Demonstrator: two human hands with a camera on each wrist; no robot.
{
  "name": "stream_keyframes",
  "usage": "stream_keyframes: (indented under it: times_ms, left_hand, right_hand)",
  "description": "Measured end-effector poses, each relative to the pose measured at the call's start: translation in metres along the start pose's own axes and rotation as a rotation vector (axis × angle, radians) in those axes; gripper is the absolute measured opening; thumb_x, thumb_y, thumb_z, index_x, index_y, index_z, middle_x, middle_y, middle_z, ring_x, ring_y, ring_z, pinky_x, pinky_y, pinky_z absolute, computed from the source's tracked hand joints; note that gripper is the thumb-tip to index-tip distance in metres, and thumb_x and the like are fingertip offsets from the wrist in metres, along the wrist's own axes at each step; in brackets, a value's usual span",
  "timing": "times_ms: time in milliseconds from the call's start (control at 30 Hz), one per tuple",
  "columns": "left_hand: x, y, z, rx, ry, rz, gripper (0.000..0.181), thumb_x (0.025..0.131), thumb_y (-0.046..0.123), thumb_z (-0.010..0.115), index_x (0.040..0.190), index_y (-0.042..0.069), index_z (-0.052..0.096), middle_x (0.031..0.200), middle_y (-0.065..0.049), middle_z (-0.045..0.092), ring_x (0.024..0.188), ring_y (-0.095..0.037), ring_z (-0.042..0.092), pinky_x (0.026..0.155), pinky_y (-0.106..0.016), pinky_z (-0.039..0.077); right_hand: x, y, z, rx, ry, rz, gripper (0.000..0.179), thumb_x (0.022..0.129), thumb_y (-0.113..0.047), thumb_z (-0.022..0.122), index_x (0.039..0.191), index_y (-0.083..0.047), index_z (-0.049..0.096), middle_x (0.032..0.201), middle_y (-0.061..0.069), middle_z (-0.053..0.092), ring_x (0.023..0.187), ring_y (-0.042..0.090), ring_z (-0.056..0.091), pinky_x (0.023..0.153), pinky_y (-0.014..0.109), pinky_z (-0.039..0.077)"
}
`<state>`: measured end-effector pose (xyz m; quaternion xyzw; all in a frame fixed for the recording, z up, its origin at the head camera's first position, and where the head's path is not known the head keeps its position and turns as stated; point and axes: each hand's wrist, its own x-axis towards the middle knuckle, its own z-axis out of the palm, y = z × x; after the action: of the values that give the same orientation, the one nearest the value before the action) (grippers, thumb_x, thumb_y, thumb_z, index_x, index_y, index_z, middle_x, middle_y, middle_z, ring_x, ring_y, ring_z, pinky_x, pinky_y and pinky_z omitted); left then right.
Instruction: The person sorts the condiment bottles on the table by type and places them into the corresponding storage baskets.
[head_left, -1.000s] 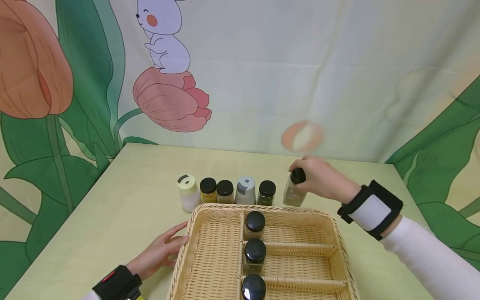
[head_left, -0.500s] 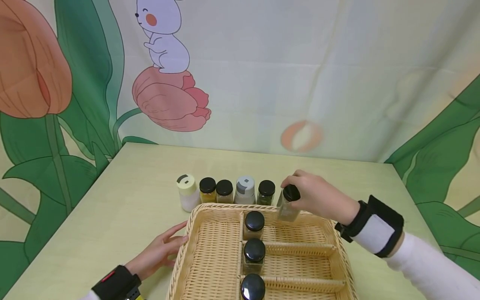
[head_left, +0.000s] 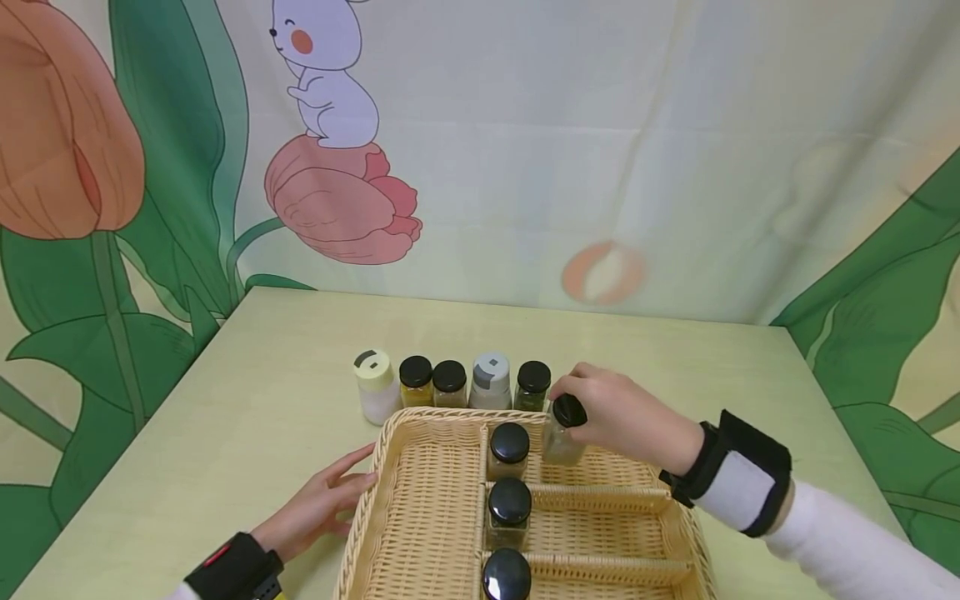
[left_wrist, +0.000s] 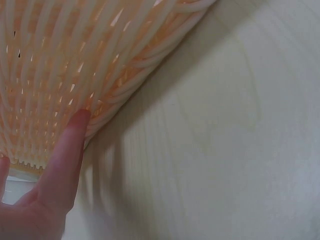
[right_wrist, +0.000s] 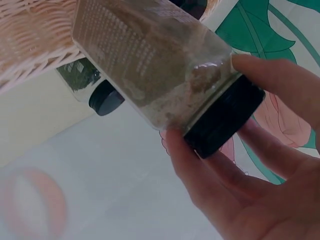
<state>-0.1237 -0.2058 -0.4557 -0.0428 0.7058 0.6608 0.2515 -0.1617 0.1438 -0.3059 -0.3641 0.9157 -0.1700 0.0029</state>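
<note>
Holding of a clear spice jar (head_left: 561,443) with brownish contents is done by the right hand (head_left: 618,412): the jar is pinched between thumb and fingers near its black lid (right_wrist: 225,117). It is held in or just above the rear right compartment of the wicker basket (head_left: 427,508), beside a black-lidded jar (head_left: 509,443) — whether the floor is touched cannot be told. By the left hand (head_left: 322,510), with fingers extended, the basket's left side is touched. Behind, five seasoning containers (head_left: 450,379) are lined up.
</note>
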Motion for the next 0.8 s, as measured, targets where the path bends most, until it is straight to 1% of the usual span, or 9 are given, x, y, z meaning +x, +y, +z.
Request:
stream_keyframes:
  times_ms: [133, 433, 600, 800]
  left_hand:
    - [-0.001, 0.000, 0.000, -0.008, -0.007, 0.005, 0.065, 0.088, 0.038, 0.049, 0.138, 0.015, 0.015, 0.133, -0.031, 0.031, 0.104, -0.033, 0.051, 0.076, -0.053, 0.049]
    - [0.000, 0.000, 0.000, -0.001, 0.008, 0.002, 0.064, 0.088, 0.038, 0.050, 0.138, 0.016, 0.016, 0.133, -0.030, 0.032, 0.104, -0.033, 0.051, 0.076, -0.053, 0.049]
    - [0.000, 0.000, 0.000, -0.001, 0.007, -0.001, 0.064, 0.088, 0.038, 0.050, 0.138, 0.017, 0.017, 0.133, -0.030, 0.032, 0.103, -0.033, 0.051, 0.076, -0.053, 0.049]
    - [-0.001, 0.000, 0.000, -0.006, 0.001, -0.005, 0.065, 0.088, 0.038, 0.050, 0.138, 0.017, 0.016, 0.134, -0.030, 0.031, 0.103, -0.032, 0.051, 0.076, -0.052, 0.049]
  right_hand:
    - [0.000, 0.000, 0.007, 0.012, -0.010, -0.001, 0.031, 0.068, -0.002, 0.069, 0.097, -0.002, 0.058, 0.089, 0.009, 0.054, 0.073, 0.018, 0.054, 0.059, 0.027, 0.050]
    - [0.001, 0.004, 0.021, 0.048, -0.015, -0.003, 0.030, 0.065, 0.001, 0.069, 0.093, -0.003, 0.058, 0.085, 0.008, 0.054, 0.072, 0.019, 0.054, 0.061, 0.029, 0.051]
    - [0.001, 0.006, 0.029, 0.043, -0.017, -0.006, 0.032, 0.065, 0.000, 0.070, 0.094, -0.001, 0.058, 0.086, 0.009, 0.053, 0.072, 0.019, 0.054, 0.062, 0.030, 0.052]
    - [0.001, 0.007, 0.036, 0.050, -0.028, 0.006, 0.033, 0.065, -0.001, 0.071, 0.095, -0.002, 0.058, 0.086, 0.009, 0.053, 0.072, 0.018, 0.053, 0.060, 0.029, 0.051]
